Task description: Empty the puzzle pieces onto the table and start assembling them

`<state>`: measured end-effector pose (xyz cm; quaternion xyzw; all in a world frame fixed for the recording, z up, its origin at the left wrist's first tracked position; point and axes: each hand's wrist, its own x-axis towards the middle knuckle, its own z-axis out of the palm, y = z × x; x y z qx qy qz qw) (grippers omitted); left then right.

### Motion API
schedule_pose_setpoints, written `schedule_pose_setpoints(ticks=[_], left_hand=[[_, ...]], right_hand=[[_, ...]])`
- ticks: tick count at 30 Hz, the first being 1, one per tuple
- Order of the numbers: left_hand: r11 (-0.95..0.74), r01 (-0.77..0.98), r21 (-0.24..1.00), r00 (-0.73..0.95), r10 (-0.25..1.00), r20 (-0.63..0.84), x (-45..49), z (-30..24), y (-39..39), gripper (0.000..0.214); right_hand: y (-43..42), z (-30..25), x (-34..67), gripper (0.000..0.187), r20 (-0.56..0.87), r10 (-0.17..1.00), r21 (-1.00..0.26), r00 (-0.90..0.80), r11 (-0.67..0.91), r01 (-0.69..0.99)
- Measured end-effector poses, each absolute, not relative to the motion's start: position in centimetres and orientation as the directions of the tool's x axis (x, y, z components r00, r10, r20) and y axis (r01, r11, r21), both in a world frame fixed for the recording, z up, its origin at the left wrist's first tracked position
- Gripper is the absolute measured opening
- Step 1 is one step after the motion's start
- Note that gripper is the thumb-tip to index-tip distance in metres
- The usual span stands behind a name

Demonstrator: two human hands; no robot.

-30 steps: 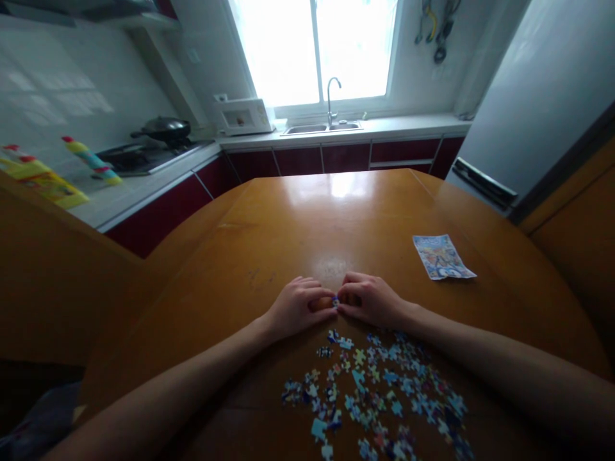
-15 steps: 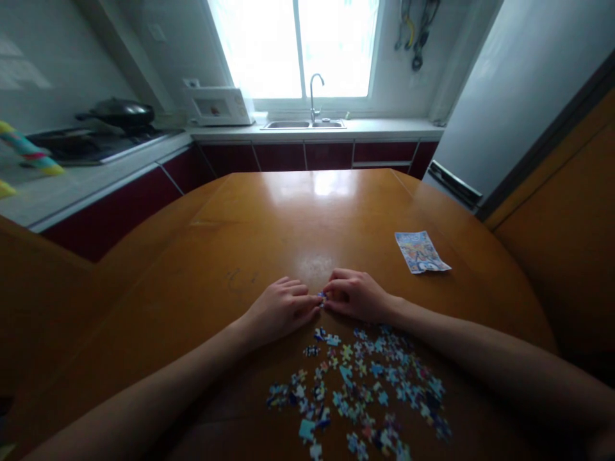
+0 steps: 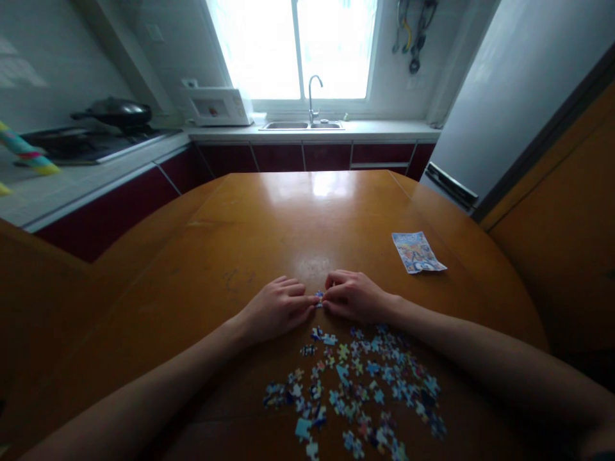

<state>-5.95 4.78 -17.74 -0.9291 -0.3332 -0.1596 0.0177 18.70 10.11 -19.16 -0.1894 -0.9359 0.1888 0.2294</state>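
The left hand (image 3: 276, 309) and right hand (image 3: 353, 296) pinch a tiny blue-and-white puzzle piece (image 3: 319, 297) between their fingertips, with loose pieces (image 3: 355, 390) scattered at 6 o'clock.

The table (image 3: 307, 224) is varnished wood, glossy enough to mirror the window (image 3: 293, 45) (scuffed at mid-frame). The pieces (image 3: 343, 370), lower centre, look like printed card; the leaflet (image 3: 417, 251) paper; the tap (image 3: 311, 99) shiny metal.

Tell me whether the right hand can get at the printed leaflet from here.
Probably yes: the leaflet lies flat on the table beyond the right hand, with only bare wood between them.
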Motion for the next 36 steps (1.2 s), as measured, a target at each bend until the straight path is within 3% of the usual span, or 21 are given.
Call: schedule_pose_setpoints(ticks=[4, 18, 29, 36], left_hand=[[-0.784, 0.619, 0.048, 0.735, 0.6, 0.316, -5.89, -17.5, 4.79, 0.023], [-0.762, 0.626, 0.167, 0.711, 0.645, 0.279, -5.98, -18.04, 4.97, 0.025], [-0.728, 0.617, 0.298, 0.686, 0.684, 0.249, -5.92, -17.94, 5.2, 0.028], [-0.761, 0.605, 0.235, 0.696, 0.648, 0.309, -6.2, -18.33, 5.54, 0.024]], right_hand=[[10.2, -19.14, 18.75, 0.019, 0.356, 0.433, -0.441, -0.828, 0.859, 0.26], [10.21, -18.71, 18.93, 0.028, 0.37, 0.379, -0.405, -0.848, 0.887, 0.22], [10.79, -18.93, 19.03, 0.028, 0.327, 0.38, -0.479, -0.865, 0.856, 0.195], [11.06, -18.72, 19.1, 0.034, 0.317, 0.356, -0.418, -0.879, 0.884, 0.208]])
